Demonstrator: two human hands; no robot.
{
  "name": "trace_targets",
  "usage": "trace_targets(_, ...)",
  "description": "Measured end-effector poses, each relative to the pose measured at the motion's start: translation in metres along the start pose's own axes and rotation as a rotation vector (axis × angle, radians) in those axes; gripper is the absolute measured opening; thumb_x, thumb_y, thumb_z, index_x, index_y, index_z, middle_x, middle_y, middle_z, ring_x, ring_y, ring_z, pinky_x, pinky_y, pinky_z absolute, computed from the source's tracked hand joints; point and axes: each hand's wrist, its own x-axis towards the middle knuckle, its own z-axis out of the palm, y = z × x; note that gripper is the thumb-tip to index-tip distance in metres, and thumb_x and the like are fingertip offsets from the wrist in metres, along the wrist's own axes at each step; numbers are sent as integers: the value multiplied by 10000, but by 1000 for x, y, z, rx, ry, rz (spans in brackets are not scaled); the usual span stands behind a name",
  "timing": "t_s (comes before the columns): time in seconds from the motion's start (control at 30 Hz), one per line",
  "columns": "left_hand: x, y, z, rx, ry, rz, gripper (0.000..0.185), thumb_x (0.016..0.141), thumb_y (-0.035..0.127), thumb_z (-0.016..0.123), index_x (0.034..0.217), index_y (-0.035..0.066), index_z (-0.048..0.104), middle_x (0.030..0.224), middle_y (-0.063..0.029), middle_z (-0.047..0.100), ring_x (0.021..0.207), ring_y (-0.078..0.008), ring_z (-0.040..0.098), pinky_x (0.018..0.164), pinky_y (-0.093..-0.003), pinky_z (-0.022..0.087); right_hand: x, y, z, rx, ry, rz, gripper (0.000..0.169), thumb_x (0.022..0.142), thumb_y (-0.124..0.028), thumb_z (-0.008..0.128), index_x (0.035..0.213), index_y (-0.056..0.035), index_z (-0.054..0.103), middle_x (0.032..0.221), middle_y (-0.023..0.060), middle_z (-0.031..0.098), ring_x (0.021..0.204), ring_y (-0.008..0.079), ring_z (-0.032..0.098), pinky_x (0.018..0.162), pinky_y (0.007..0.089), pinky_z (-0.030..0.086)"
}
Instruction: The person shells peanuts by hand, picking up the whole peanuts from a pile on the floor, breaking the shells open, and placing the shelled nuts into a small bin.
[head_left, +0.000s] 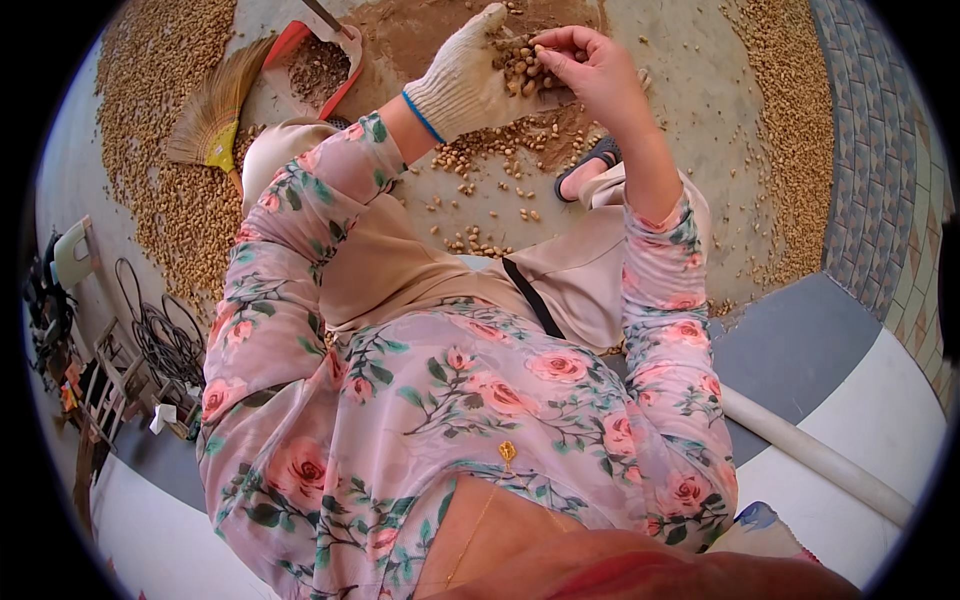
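Observation:
A white knitted glove with a blue cuff covers my left hand (469, 79), which holds a clump of soil-covered peanuts (527, 69) in its palm. My right hand (592, 64) is bare and reaches over the palm from the right. Its thumb and forefinger pinch together at the edge of the clump, on what looks like a small peanut. Below both hands, loose peanuts (480, 150) lie scattered on the concrete floor among reddish-brown soil (409, 34). A few more peanuts (476, 244) sit between my legs.
A straw broom (225, 112) and a red-rimmed dustpan (281, 52) with debris lie at the left. Peanuts are spread in broad layers at left (161, 150) and right (795, 135). Coiled cable (161, 330) rests far left; a pale pipe (817, 457) lies at lower right.

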Motion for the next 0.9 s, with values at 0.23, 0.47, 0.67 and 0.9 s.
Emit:
trace_targets(0.23, -1, 2, 7, 32, -92, -52, 667, 967, 521, 244, 1252, -43, 457, 1209, -196, 528, 1111, -361, 511, 1032, -525, 346, 2, -15, -26, 838, 1, 382, 173, 880, -166, 634, 919, 2, 642, 803, 7, 632, 690, 44, 519, 597, 209, 435)
trace_targets(0.47, 0, 2, -2, 42, -50, -47, 653, 964, 533, 257, 1257, -14, 460, 1240, -198, 518, 1158, -341, 494, 1055, -544, 314, 1, 1, -4, -26, 80, -98, 145, 864, -152, 648, 955, -41, 673, 782, -13, 657, 655, 49, 509, 578, 211, 417)
trace_targets(0.67, 2, 4, -9, -7, -171, -75, 664, 955, 551, 266, 1241, -10, 476, 1240, -205, 519, 1172, -341, 492, 1063, -540, 306, -1, 0, -3, -227, 75, -75, 136, 852, -149, 655, 953, -60, 677, 741, -10, 650, 625, 59, 518, 572, 221, 423)
trace_targets(0.9, 3, 2, -3, 64, -273, -72, 652, 959, 528, 294, 1260, -26, 458, 1247, -207, 515, 1151, -340, 504, 1059, -533, 314, 12, 24, -26, 825, -274, 184, 221, 911, -172, 575, 1062, -14, 604, 893, 66, 657, 771, 151, 622, 669, 248, 536)
